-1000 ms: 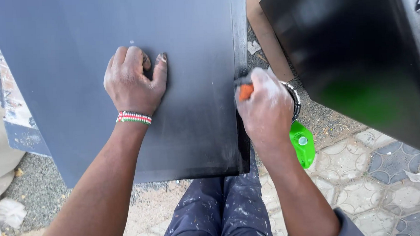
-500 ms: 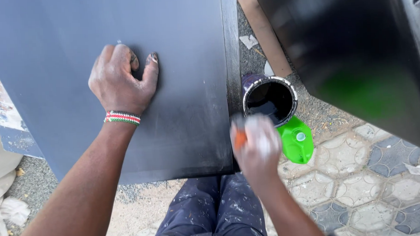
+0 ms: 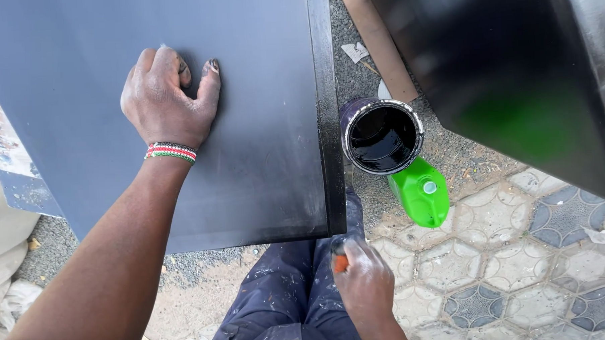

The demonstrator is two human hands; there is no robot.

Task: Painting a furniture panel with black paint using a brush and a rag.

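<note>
Left hand (image 3: pixel 168 97) pressed flat, fingers spread, on dark board (image 3: pixel 79 97); right hand (image 3: pixel 363 282) clamped on orange-handled brush (image 3: pixel 339 259) below board's painted edge; open paint can (image 3: pixel 382 135) just beside board, green bottle (image 3: pixel 420 193) touching can.

Outdoor ground in daylight, grey hexagonal paving stones (image 3: pixel 521 283) at lower right, loose gravel (image 3: pixel 449 158) beyond them, sandy dirt (image 3: pixel 186 301) at lower left, a strip of brown cardboard (image 3: pixel 378 40) lying on the gravel, crumpled pale cloth (image 3: pixel 0 234) at the left edge
</note>
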